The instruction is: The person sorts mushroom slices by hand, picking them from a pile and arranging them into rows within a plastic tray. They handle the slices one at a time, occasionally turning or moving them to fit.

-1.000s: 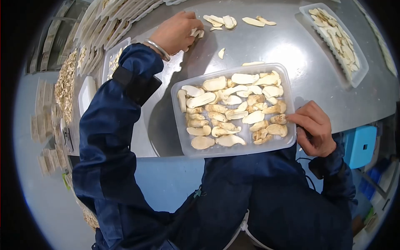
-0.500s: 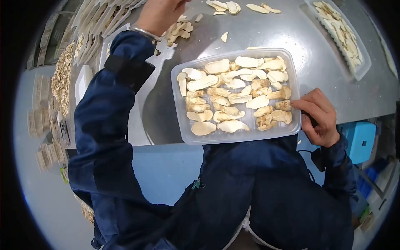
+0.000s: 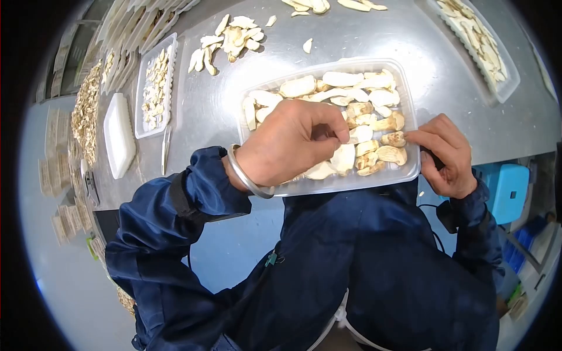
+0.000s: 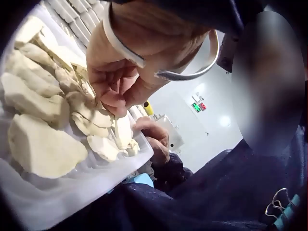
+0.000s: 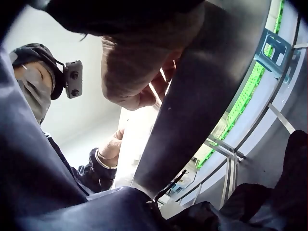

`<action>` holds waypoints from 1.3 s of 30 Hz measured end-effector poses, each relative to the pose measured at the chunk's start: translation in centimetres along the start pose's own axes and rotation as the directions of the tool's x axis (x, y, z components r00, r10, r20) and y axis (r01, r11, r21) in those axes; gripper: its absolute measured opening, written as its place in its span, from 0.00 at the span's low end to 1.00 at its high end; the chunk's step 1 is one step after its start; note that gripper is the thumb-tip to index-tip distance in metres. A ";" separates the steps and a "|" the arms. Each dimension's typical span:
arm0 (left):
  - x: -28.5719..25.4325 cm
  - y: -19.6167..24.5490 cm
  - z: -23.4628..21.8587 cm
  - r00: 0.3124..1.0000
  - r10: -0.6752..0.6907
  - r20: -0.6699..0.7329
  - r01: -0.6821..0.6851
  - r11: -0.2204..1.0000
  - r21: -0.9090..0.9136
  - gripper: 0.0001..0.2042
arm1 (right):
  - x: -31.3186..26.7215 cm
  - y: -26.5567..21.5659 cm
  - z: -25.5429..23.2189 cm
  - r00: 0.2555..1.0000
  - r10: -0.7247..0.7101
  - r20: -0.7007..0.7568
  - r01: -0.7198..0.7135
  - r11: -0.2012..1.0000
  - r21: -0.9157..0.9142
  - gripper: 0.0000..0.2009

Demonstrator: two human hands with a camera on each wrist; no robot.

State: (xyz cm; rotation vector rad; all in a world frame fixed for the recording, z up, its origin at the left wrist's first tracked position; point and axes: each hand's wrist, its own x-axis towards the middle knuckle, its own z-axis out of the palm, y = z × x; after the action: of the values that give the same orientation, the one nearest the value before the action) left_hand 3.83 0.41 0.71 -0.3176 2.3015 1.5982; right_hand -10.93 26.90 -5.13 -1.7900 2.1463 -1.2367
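Observation:
A clear plastic tray (image 3: pixel 351 186) with sliced mushrooms laid in rows sits at the table's front edge. Over its left half is my left hand (image 3: pixel 293 137), a metal bangle at the wrist, covering some of the slices below. Its thumb and fingertips pinch a pale mushroom slice (image 4: pixel 123 131), seen among the others in the left wrist view. My right hand (image 3: pixel 445 155) grips the tray's right rim, index finger over the edge and thumb outside. Close to that fingertip lies a brownish mushroom piece (image 3: pixel 393 139).
Behind the tray is a loose heap of mushroom slices (image 3: pixel 237 38). A second tray (image 3: pixel 141 126), a white block-like container (image 3: pixel 119 140) and a thin metal tool (image 3: pixel 166 153) are at left. Another filled tray (image 3: pixel 508 90) stands back right. Stacked trays (image 3: pixel 126 35) crowd the far left.
My left hand has left the heap of slices at the back left and come forward and right, over the tray. My right hand has stayed at the tray's right rim.

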 end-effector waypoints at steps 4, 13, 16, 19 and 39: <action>-0.3 0.0 0.6 0.982 0.186 -0.038 -0.176 0.966 0.188 0.05 | -0.1 0.1 0.1 1.000 0.002 0.005 -0.002 1.000 -0.003 0.19; -1.6 -1.3 -1.1 0.916 0.398 -0.050 -0.338 0.833 0.438 0.10 | 0.2 0.1 -0.1 1.000 -0.030 -0.006 0.030 0.999 -0.020 0.23; -1.8 -0.8 -0.4 0.910 0.415 0.018 -0.374 0.798 0.473 0.11 | 0.3 0.0 -0.1 1.000 -0.027 -0.001 0.027 1.000 -0.015 0.22; -1.7 -1.1 -0.2 0.894 0.440 0.077 -0.416 0.756 0.505 0.14 | 0.4 -0.1 -0.3 1.000 -0.028 0.000 0.028 0.999 -0.022 0.22; 17.5 -3.0 -17.6 0.797 0.601 0.051 -0.266 0.275 0.924 0.05 | 0.2 0.2 -0.4 1.000 -0.003 0.015 0.003 0.999 0.035 0.23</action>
State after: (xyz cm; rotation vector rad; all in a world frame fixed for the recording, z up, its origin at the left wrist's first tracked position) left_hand -13.55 -17.10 -2.93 0.4495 3.3024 0.1151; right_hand -11.36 26.99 -4.91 -1.7834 2.1017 -1.2499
